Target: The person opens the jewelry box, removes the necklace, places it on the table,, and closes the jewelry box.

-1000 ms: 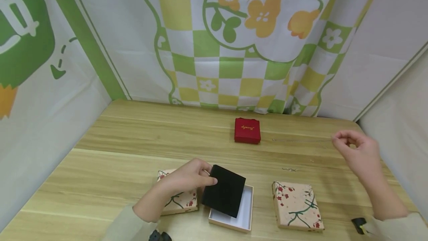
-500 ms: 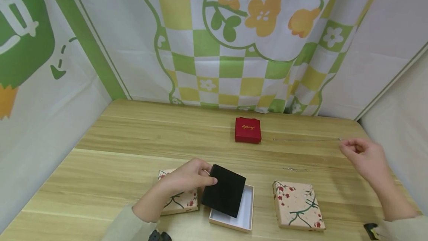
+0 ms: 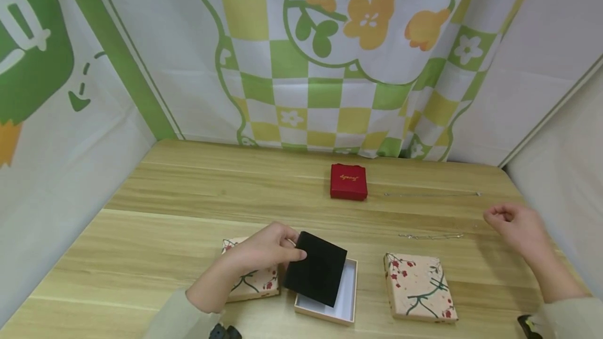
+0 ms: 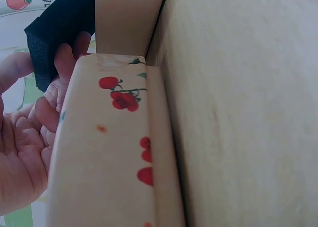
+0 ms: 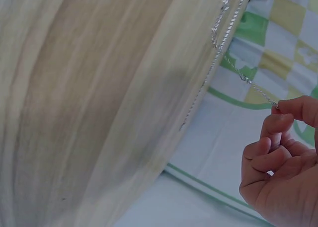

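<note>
In the head view my left hand point(image 3: 270, 247) pinches a black foam pad point(image 3: 317, 271) by its edge. The pad is tilted over an open box base point(image 3: 348, 297) with a pale inside, covering part of it. In the left wrist view fingers curl under the pad point(image 4: 62, 26). My right hand point(image 3: 520, 229), raised over the table's right side, pinches the end of a thin silver chain point(image 5: 258, 90) between thumb and forefinger. The rest of that chain point(image 3: 431, 236) lies stretched on the table. A second silver chain point(image 3: 433, 194) lies straight farther back.
A flower-patterned box lid point(image 3: 419, 289) lies right of the open base. Another flower-patterned box point(image 3: 259, 281) sits partly under my left forearm. Toward the back stands a small red jewelry box point(image 3: 348, 182). A checked curtain point(image 3: 325, 88) hangs behind the wooden table point(image 3: 198, 192).
My right hand has let the back chain down and moved right and nearer, drawing the front chain out straighter to the right. My left hand and the foam pad have stayed put.
</note>
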A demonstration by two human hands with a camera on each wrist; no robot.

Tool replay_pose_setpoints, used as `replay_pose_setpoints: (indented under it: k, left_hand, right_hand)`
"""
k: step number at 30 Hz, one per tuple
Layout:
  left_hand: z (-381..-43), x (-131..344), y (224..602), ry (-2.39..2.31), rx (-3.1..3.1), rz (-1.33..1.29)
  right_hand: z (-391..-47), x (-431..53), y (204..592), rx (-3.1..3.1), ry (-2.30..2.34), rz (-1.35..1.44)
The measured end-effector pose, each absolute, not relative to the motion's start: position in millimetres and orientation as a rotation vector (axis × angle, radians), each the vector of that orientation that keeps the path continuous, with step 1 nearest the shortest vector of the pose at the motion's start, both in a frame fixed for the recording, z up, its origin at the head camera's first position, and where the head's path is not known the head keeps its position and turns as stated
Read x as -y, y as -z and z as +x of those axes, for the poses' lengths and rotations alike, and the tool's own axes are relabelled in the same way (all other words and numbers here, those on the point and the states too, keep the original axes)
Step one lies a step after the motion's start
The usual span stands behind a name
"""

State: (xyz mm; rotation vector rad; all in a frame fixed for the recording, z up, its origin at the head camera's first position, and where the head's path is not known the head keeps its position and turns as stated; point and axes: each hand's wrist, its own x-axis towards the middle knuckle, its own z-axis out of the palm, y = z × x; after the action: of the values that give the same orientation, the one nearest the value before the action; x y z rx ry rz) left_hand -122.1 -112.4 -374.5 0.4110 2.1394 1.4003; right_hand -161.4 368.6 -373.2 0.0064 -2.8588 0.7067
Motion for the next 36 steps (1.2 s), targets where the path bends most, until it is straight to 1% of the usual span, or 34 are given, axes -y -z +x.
replay_pose_setpoints:
  k: [10,16,27,36]
  left_hand:
    - [-120.5,113.8,373.2,-1.396,-2.130,0.452]
    - [-120.2,115.2,373.9,-1.394,-2.135,0.482]
    - [-120.2,115.1,370.6,-1.379,-2.131,0.502]
    - [-118.8,115.1,371.2,-1.382,-2.127,0.491]
  right_hand:
    - [-173.4,-386.9,386.3,3.013,-0.630,-0.011]
    - [-180.0,-397.3,395.1,3.092,-0.690,-0.032]
    - [-182.6,-401.7,391.8,3.252,-0.742,-0.124]
    - [-182.2,-404.8,391.9,3.276,-0.788,-0.103]
